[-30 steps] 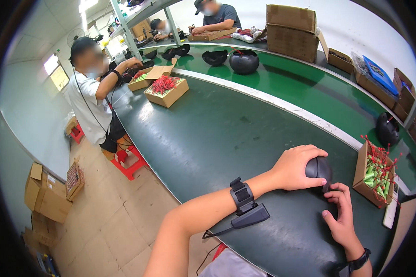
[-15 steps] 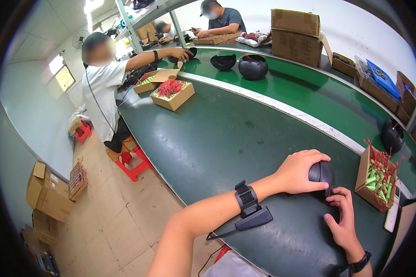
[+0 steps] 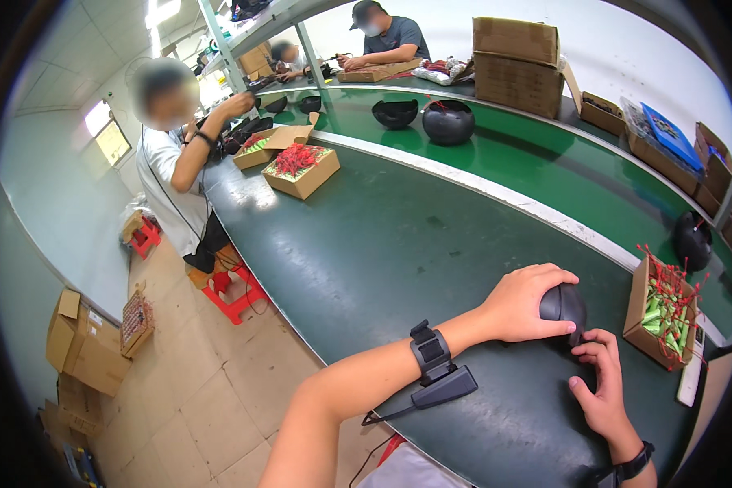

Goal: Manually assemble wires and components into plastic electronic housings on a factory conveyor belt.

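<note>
A rounded black plastic shell is on the dark green table in front of me at the right. My left hand is wrapped over it from the left, with fingers across its top and thumb along its near side. Beside the shell's near edge is my right hand, its fingers bent and their tips against that edge. The right thumb stands apart from the fingers, and nothing shows between them. The shell's underside is hidden.
Right of my hands stands a carton of green parts with red wires. Beyond it a black shell lies on the green belt. Farther left are another parts carton, more black shells and a co-worker.
The co-worker at the left has drawn an arm back from the belt and raised the hand. A black shell there has shifted. My hands hold almost the same pose.
</note>
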{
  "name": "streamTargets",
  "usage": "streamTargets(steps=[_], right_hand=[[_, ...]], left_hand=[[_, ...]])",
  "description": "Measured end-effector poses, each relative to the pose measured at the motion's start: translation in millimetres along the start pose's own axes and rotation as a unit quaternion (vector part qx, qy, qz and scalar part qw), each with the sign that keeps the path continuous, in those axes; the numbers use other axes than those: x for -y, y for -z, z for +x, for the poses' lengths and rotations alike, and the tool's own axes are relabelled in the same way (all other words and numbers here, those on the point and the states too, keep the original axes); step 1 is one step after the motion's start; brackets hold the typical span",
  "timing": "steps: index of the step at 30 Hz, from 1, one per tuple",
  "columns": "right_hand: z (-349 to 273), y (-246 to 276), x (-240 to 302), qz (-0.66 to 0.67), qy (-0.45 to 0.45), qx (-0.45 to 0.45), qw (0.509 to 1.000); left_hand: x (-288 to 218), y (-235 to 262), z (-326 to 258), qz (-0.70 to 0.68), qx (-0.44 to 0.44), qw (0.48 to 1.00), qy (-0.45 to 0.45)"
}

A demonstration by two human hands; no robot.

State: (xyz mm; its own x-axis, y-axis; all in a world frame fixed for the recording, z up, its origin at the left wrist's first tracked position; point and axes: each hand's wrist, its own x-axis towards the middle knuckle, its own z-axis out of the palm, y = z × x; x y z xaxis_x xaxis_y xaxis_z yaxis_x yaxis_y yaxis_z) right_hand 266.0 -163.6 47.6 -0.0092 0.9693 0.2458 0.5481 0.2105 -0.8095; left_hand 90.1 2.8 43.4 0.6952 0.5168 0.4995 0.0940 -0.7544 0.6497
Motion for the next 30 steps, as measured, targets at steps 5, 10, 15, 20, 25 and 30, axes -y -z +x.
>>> streamTargets(steps=[5,10,15,20,25,30], right_hand=[[0.1,-1.0,0.6,0.002,0.000,-0.001,1.000],[0.1,2.7,-8.9,0.044,0.008,0.019,0.999],[-0.5,-1.7,-7.7,0.117,-0.037,0.000,0.992],[0.0,-0.5,-3.2,0.080,-0.016,0.002,0.997],[0.0,-1.3,-4.6,0.078,-0.014,0.002,0.997],[-0.2,-1.3,-8.0,0.073,0.001,0.004,0.997]], left_hand=[[0.1,0.7,-0.6,-0.006,-0.002,1.000,0.003],[1.5,-1.4,1.3,-0.009,-0.002,1.000,-0.007],[1.3,-1.3,-0.3,0.000,-0.011,1.000,-0.013],[2.1,-2.0,-1.2,0.004,-0.020,1.000,-0.020],[2.0,-1.3,-0.5,0.006,-0.005,1.000,-0.004],[2.6,-1.2,0.2,0.004,-0.006,1.000,-0.009]])
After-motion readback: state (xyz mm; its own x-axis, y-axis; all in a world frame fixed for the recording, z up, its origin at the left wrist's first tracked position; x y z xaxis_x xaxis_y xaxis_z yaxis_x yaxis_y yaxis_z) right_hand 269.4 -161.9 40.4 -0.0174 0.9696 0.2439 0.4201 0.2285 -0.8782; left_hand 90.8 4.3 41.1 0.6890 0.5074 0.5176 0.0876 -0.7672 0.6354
